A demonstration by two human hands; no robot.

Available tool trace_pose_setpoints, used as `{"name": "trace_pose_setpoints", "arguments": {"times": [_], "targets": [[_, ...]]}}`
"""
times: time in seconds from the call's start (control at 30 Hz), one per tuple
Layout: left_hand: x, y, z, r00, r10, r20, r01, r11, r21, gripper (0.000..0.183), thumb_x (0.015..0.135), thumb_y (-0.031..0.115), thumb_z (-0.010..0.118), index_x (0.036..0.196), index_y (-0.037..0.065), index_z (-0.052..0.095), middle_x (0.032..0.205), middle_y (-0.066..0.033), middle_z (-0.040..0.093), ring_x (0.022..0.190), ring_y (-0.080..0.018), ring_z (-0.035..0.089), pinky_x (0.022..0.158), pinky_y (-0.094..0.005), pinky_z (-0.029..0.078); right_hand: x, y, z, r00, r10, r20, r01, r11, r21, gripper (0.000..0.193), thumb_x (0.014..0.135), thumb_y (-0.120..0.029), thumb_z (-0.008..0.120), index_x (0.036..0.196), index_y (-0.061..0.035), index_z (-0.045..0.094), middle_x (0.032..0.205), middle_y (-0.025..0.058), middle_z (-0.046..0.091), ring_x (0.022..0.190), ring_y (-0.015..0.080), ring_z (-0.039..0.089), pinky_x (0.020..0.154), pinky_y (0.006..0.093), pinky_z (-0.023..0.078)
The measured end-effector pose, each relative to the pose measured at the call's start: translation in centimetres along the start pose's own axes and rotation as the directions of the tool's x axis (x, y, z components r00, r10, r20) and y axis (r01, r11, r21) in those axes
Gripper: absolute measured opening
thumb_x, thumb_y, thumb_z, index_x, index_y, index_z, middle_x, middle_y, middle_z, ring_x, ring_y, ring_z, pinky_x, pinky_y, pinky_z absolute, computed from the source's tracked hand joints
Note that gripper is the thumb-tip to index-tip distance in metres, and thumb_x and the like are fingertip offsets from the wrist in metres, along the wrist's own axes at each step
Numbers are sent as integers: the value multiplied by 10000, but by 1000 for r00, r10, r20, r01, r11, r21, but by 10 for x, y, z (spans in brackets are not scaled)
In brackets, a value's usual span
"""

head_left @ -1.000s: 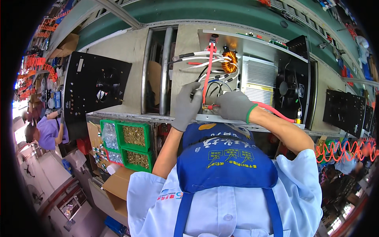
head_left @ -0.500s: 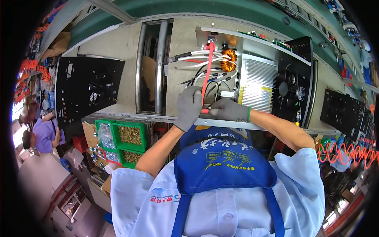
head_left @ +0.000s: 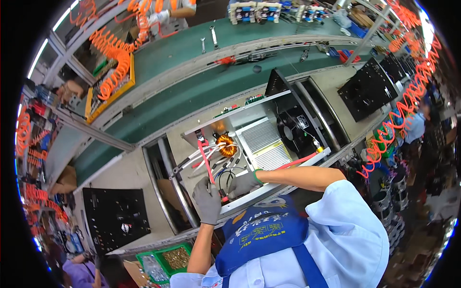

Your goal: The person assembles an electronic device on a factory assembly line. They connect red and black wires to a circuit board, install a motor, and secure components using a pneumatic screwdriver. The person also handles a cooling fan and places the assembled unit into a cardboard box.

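Steadiness serves this close handwork.
Left hand (head_left: 207, 198) seems to pinch the red cable (head_left: 206, 163); right hand (head_left: 244, 185) sits beside it, grip unclear.

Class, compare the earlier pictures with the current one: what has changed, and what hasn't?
The view has turned: the chassis now slants up to the right, two wrenches have come into sight near the top, and the green bins sit nearer the lower edge. No grip visibly changed: the left hand stays at the red cable, the right hand close to its lower end.
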State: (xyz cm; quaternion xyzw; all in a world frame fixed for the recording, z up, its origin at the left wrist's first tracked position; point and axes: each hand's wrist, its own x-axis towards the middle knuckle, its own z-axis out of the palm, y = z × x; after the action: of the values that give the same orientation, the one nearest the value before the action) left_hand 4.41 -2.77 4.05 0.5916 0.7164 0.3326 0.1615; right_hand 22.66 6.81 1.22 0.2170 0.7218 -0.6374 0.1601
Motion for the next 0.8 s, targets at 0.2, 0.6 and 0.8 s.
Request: {"name": "trace_pose_setpoints", "arguments": {"times": [0.2,0.6,0.8], "targets": [[20,8,-17,724,479,497,-552,834,-1,201,871,232,647,1036,148,725,996,-67,710,1111,-267,605,1048,-506,362,-34,-35,8,941,193,-279,-266,931,-252,577,861,-565,624,1075,-41,736,969,197,730,877,333,694,786,435,517],[32,25,-2,525,260,810,-333,939,-86,239,773,259,744,911,65,760,821,-155,694,838,-315,661,768,-423,525,-203,39,103,-237,-8,-972,-88,996,13,157,891,-196,655,976,-76,709,921,133,705,867,335,690,774,414,559],[33,30,0,506,295,811,-499,867,-5,242,772,278,761,932,97,761,839,-117,689,901,-293,636,825,-417,509,-306,222,152,-248,436,-865,-187,855,484,318,886,-277,638,1132,-93,721,1098,182,710,1039,375,679,896,423,541]]}}
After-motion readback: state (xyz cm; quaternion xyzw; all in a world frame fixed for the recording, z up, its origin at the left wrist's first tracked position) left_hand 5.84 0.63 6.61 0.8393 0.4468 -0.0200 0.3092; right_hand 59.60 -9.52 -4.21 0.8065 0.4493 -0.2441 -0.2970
